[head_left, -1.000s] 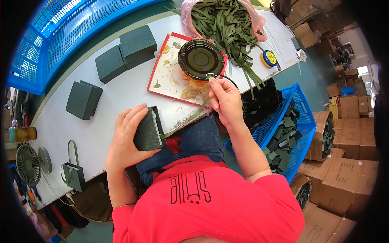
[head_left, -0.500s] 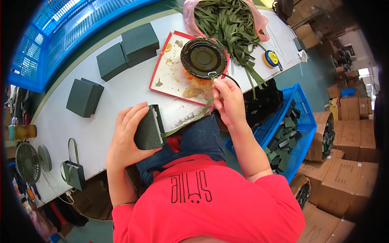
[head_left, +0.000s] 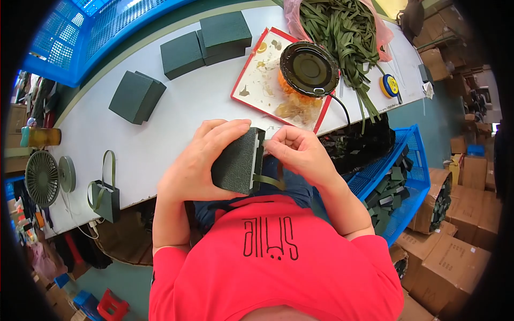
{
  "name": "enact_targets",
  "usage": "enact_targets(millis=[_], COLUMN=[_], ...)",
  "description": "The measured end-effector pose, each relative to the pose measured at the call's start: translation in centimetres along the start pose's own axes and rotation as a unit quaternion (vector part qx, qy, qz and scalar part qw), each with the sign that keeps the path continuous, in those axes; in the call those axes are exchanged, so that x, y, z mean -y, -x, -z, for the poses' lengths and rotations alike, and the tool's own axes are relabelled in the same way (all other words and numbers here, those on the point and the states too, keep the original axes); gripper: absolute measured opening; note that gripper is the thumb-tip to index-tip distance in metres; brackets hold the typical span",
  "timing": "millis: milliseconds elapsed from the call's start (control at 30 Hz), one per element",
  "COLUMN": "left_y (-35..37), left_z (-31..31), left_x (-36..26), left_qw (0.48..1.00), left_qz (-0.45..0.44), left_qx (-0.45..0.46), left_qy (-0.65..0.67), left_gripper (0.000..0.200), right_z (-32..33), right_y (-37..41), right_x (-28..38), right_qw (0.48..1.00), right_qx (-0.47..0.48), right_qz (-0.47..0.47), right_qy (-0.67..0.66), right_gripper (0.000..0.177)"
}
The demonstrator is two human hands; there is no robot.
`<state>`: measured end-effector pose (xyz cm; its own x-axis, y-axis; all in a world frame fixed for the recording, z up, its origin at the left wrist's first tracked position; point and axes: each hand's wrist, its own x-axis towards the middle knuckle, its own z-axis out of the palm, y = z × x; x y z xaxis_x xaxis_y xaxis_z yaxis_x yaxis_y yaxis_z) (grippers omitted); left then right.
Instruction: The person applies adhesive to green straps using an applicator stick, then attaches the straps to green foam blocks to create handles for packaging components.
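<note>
My left hand (head_left: 194,163) is wrapped round a dark green textured box (head_left: 231,168), tilted above my lap. A flat olive-green ribbon (head_left: 269,181) comes out of the box's open-looking right side and loops toward my right. Fingers of my right hand (head_left: 304,156) are pinched together on the ribbon's end, close against the upper right edge of the box. The fingertips cover that end. Beyond my hands, a round black dish (head_left: 309,68) on an orange base holds a dark, shiny liquid, with a small metal clip on its rim.
The dish stands on a red-edged white board (head_left: 249,88) with dried amber residue. A pink bag (head_left: 293,18) holds many olive ribbons (head_left: 342,43). Several green boxes (head_left: 136,96), a small handled bag (head_left: 105,202), a fan (head_left: 42,178) and a tape roll (head_left: 389,85) are around. A blue crate (head_left: 416,176) holds green pieces.
My right hand has moved from the black dish's rim down to the box, bringing the ribbon end with it. The ribbon now bends in a loop. The view has shifted.
</note>
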<state>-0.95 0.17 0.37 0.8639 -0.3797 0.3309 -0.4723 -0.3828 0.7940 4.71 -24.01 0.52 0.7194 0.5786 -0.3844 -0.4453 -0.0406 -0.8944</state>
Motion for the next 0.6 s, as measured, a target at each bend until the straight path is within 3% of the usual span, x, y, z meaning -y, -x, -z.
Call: enact_targets(millis=[467,600], left_y=[-0.4,-0.6], left_z=[0.3,0.5], left_x=[-0.9,-1.5], left_qw=[0.998,0.99], left_qz=[-0.04,-0.049], left_qx=[0.032,0.075], left_qy=[-0.045,-0.11], left_gripper=[0.092,0.087], right_z=[0.5,0.7], right_y=[-0.8,-1.3], right_x=[0.1,-1.1], right_qw=[0.993,0.994], right_qx=[0.058,0.079], right_qz=[-0.066,-0.028], right_qy=[0.073,0.077], right_gripper=[0.023,0.024])
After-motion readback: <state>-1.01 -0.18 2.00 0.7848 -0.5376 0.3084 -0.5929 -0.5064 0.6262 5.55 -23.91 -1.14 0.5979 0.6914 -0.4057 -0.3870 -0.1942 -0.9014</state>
